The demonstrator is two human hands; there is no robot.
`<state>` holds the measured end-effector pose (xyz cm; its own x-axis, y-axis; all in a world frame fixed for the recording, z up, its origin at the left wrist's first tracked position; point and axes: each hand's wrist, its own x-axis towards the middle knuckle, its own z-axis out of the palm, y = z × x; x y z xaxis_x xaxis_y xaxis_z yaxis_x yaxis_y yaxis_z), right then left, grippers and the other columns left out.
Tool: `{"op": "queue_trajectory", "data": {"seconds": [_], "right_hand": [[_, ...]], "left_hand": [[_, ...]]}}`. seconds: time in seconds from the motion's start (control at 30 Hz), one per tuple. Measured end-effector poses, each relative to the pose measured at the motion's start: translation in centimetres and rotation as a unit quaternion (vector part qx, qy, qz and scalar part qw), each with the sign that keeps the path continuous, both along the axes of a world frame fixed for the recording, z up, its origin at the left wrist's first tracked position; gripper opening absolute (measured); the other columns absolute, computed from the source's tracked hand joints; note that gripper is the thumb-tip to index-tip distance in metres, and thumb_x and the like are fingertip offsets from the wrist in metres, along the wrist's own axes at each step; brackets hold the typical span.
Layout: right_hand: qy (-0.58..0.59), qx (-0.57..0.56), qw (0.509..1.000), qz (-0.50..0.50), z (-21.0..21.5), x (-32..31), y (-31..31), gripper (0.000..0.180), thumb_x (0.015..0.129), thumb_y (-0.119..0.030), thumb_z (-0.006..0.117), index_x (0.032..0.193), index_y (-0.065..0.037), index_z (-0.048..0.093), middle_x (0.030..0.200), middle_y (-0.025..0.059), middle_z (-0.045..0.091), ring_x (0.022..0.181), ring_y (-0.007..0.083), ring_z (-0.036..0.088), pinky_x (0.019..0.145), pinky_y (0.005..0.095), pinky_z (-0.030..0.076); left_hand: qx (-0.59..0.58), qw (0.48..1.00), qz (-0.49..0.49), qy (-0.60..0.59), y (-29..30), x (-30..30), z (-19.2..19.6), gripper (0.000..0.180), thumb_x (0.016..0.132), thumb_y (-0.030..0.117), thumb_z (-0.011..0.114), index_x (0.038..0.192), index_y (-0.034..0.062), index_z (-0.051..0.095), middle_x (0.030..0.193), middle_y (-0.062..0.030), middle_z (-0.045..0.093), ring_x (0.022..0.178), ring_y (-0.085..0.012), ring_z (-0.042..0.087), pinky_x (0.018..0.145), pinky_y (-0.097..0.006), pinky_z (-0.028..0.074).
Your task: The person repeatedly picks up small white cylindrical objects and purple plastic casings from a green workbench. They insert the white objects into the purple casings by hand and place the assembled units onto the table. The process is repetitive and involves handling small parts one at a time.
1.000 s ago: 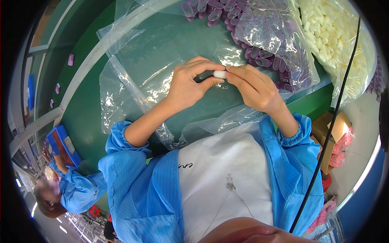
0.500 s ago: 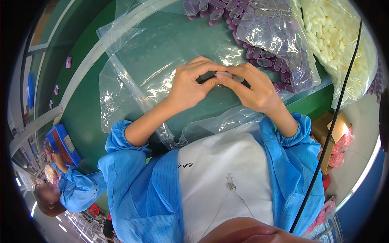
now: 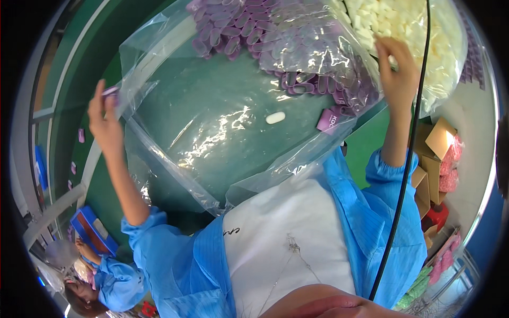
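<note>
Nearest the body, a white apron [image 3: 286, 238] was worn over blue sleeves [image 3: 175, 265]. Beyond it, at 12 o'clock, a clear plastic sheet [image 3: 212, 132] was spread over the green tabletop [image 3: 95, 180]; its surface was glossy and creased. One small white oblong capsule piece [image 3: 275, 117] lay on it, well apart from both hands, with a flat purple tag [image 3: 327, 121] just to its 3 o'clock.

The left hand [image 3: 106, 124] was raised at 9 o'clock. Its grip was pinched closed on a small purple piece [image 3: 111, 91] at the sheet's edge. The right hand [image 3: 398, 74] was extended to 1 o'clock into a clear bag of cream-white pieces [image 3: 419, 32]; its fingers were curled among them, but whether one was held could not be told.

It is judged that a single piece should be picked cleanly, with the film left undisturbed.

Farthest, at 12 o'clock, hollow purple oval shells [image 3: 254, 26] were heaped under clear film.
</note>
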<state>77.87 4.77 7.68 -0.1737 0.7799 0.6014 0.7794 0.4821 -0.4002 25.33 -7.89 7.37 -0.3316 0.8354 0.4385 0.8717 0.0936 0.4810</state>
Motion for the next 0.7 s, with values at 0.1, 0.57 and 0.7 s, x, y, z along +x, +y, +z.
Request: {"op": "queue_trajectory", "data": {"seconds": [0.1, 0.57, 0.7], "right_hand": [[-0.066, -0.049, 0.997, -0.008, -2.1, 3.8, 6.3, 0.014, 0.092, -0.014, 0.069, 0.102, -0.005, 0.075, 0.094, 0.0114, 0.071, 0.076, 0.0237, 0.069, 0.071, 0.0335, 0.053], [-0.176, -0.160, 0.971, 0.007, -3.2, 2.2, 7.6, 0.023, 0.086, -0.021, 0.070, 0.097, -0.001, 0.073, 0.089, 0.0194, 0.070, 0.088, 0.0381, 0.069, 0.080, 0.0450, 0.054], [-0.248, -0.175, 0.953, 0.016, -2.8, 1.8, 7.7, 0.019, 0.085, -0.019, 0.069, 0.092, -0.001, 0.069, 0.089, 0.0209, 0.070, 0.088, 0.0397, 0.068, 0.079, 0.0473, 0.053]], "left_hand": [[-0.120, 0.990, 0.029, -0.069, 0.1, -14.1, -1.7, 0.039, 0.103, 0.018, 0.056, 0.141, 0.0144, 0.060, 0.115, -0.0116, 0.069, 0.108, -0.0187, 0.063, 0.098, -0.030, 0.045], [-0.021, 0.944, -0.330, 0.010, 0.8, 20.3, -0.1, 0.035, 0.076, 0.020, 0.084, 0.105, 0.0072, 0.070, 0.110, -0.0091, 0.063, 0.098, -0.0301, 0.060, 0.086, -0.040, 0.051], [-0.018, 0.938, -0.339, -0.077, 1.9, 25.3, -2.3, 0.037, 0.072, 0.015, 0.087, 0.104, 0.0060, 0.069, 0.103, -0.0089, 0.061, 0.091, -0.0289, 0.061, 0.078, -0.038, 0.051]]}}
